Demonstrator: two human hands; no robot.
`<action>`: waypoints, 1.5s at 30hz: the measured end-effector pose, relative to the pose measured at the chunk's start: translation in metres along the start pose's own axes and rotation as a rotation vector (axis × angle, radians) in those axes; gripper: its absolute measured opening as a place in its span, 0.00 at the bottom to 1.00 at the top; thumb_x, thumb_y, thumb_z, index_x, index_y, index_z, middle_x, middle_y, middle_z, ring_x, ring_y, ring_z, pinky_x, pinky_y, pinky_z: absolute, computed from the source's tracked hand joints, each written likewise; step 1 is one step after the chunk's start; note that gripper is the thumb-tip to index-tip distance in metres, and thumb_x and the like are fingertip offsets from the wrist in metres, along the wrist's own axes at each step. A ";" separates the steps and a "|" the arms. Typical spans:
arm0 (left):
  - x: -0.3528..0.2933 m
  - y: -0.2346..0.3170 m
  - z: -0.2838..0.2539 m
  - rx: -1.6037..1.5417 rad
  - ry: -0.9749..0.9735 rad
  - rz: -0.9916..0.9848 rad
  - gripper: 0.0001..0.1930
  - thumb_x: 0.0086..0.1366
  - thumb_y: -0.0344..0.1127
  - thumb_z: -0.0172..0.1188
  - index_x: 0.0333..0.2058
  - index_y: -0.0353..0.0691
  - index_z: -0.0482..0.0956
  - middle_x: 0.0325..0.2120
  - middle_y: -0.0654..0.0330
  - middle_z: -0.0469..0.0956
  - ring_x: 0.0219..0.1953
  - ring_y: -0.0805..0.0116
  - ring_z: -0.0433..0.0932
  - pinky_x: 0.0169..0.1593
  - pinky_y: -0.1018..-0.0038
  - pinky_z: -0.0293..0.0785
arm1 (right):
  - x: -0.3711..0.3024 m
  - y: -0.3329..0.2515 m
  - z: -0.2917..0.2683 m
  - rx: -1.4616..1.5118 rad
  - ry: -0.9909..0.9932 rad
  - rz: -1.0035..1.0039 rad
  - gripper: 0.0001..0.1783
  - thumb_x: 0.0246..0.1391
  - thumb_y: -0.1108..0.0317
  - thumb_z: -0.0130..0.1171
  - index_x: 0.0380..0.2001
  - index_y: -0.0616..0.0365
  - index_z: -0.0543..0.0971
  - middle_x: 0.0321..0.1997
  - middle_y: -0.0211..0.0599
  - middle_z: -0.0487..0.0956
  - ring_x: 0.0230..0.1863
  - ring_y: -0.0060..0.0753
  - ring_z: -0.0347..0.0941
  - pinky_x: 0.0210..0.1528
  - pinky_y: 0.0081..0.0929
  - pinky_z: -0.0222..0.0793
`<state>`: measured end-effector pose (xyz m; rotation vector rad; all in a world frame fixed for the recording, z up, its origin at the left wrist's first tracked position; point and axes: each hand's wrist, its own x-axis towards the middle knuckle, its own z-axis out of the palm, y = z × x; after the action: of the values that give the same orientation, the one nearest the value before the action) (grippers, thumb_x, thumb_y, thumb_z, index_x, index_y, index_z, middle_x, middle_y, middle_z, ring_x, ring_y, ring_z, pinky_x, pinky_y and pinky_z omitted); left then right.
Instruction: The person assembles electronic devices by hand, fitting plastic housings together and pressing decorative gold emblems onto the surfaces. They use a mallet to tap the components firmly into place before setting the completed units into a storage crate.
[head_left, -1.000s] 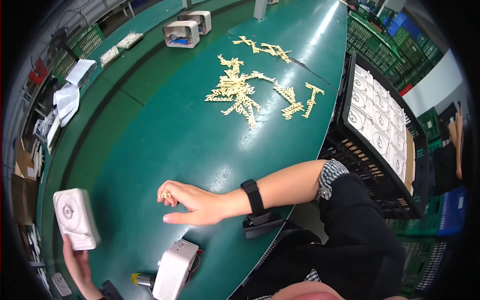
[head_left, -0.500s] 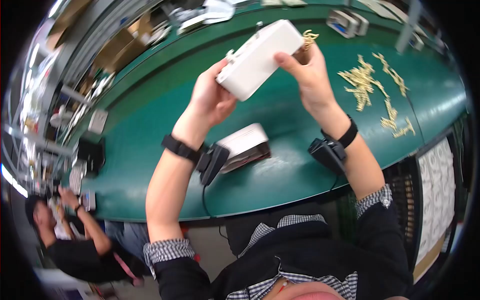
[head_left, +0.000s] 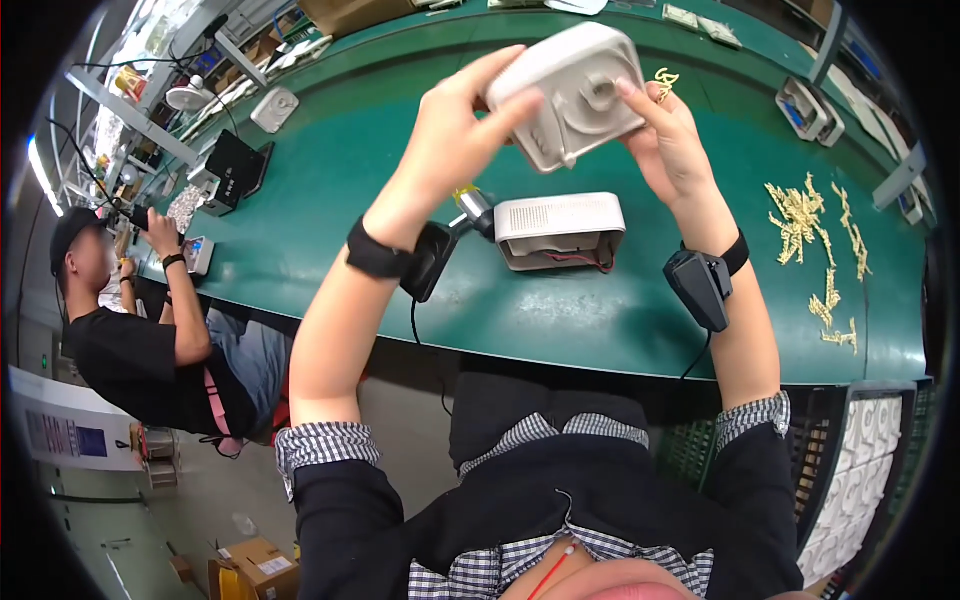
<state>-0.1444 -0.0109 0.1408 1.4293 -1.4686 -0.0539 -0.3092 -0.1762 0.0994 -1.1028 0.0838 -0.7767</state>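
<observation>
Casing (head_left: 575,95), white plastic w/ a round boss on its face, is held up above the green table (head_left: 330,190) at 12 o'clock in the view, tilted, face toward the camera. Left hand (head_left: 450,135) grips its left end: thumb on the front edge, fingers wrapped over top & back. Right hand (head_left: 672,140) holds the right side, one fingertip pressing on the face near the boss; a small gold piece (head_left: 665,80) is pinched in the same hand's upper fingers, just beside the casing's right edge at 1 o'clock. Both hands closed on what they hold, not spread.

Below the casing, lying on the table: a second white box (head_left: 558,230), open side down-front, red wires showing inside, w/ a yellow-tipped tool (head_left: 472,205) touching its left end. Each wrist has a black band w/ a black device strapped on.

Gold cutouts (head_left: 815,235) lie scattered on the table at 3 o'clock. Black crate (head_left: 865,450) w/ white parts at 4–5 o'clock. Another person (head_left: 140,330) in a black shirt sits at 9 o'clock, hands at the table's far-left end, well apart.
</observation>
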 end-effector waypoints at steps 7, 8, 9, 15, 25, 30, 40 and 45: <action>-0.022 0.030 -0.006 0.430 0.149 0.328 0.23 0.53 0.35 0.71 0.46 0.33 0.75 0.38 0.51 0.80 0.36 0.68 0.81 0.36 0.76 0.78 | -0.004 0.004 -0.007 -0.122 -0.070 -0.093 0.22 0.50 0.71 0.67 0.39 0.56 0.63 0.53 0.43 0.74 0.54 0.32 0.71 0.55 0.29 0.69; -0.022 0.030 -0.004 0.460 0.177 0.366 0.23 0.52 0.36 0.72 0.45 0.32 0.75 0.38 0.48 0.79 0.35 0.66 0.81 0.36 0.75 0.78 | -0.006 0.006 -0.002 -0.164 0.009 -0.143 0.25 0.51 0.69 0.67 0.47 0.60 0.64 0.54 0.43 0.73 0.56 0.32 0.71 0.57 0.31 0.67; -0.022 0.030 -0.001 0.457 0.165 0.366 0.23 0.52 0.36 0.72 0.45 0.32 0.75 0.38 0.48 0.79 0.35 0.66 0.81 0.36 0.75 0.78 | -0.011 0.009 0.002 -0.182 0.054 -0.166 0.28 0.51 0.69 0.66 0.51 0.63 0.65 0.55 0.43 0.73 0.56 0.32 0.70 0.58 0.31 0.67; -0.004 0.028 0.018 -0.046 0.047 -0.206 0.17 0.58 0.34 0.67 0.42 0.29 0.76 0.31 0.53 0.80 0.36 0.71 0.80 0.36 0.78 0.77 | -0.034 0.005 0.049 -0.468 0.068 -0.354 0.41 0.46 0.65 0.70 0.59 0.66 0.60 0.59 0.48 0.70 0.59 0.39 0.69 0.60 0.36 0.66; 0.002 0.025 0.035 -0.189 -0.303 -0.133 0.14 0.66 0.38 0.57 0.41 0.30 0.78 0.37 0.54 0.80 0.39 0.72 0.78 0.42 0.75 0.73 | 0.000 0.014 -0.025 -0.212 -0.335 -0.056 0.30 0.40 0.72 0.69 0.43 0.59 0.62 0.61 0.51 0.69 0.62 0.38 0.66 0.62 0.32 0.65; -0.018 -0.026 0.018 0.391 -0.149 0.109 0.17 0.68 0.40 0.53 0.49 0.33 0.76 0.44 0.52 0.79 0.45 0.64 0.77 0.47 0.70 0.72 | -0.003 0.048 -0.033 -0.413 -0.491 -0.022 0.26 0.39 0.71 0.67 0.39 0.57 0.63 0.57 0.46 0.72 0.61 0.37 0.67 0.64 0.33 0.63; -0.046 -0.027 0.015 0.084 -0.411 -0.335 0.20 0.70 0.37 0.50 0.58 0.36 0.69 0.49 0.53 0.76 0.51 0.66 0.74 0.56 0.72 0.68 | -0.005 -0.005 -0.020 -0.498 -0.353 -0.091 0.16 0.50 0.68 0.50 0.42 0.57 0.63 0.38 0.31 0.66 0.42 0.26 0.64 0.50 0.23 0.60; -0.019 0.016 0.020 0.108 -0.063 0.071 0.19 0.63 0.35 0.60 0.52 0.35 0.74 0.43 0.48 0.78 0.46 0.60 0.78 0.49 0.69 0.73 | -0.029 -0.028 0.015 -0.588 -0.378 -0.002 0.19 0.46 0.75 0.44 0.45 0.57 0.61 0.32 0.27 0.58 0.33 0.21 0.54 0.40 0.20 0.56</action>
<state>-0.1737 -0.0039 0.1308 1.4722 -1.5929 0.0254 -0.3387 -0.1540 0.1207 -1.7922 -0.0111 -0.5415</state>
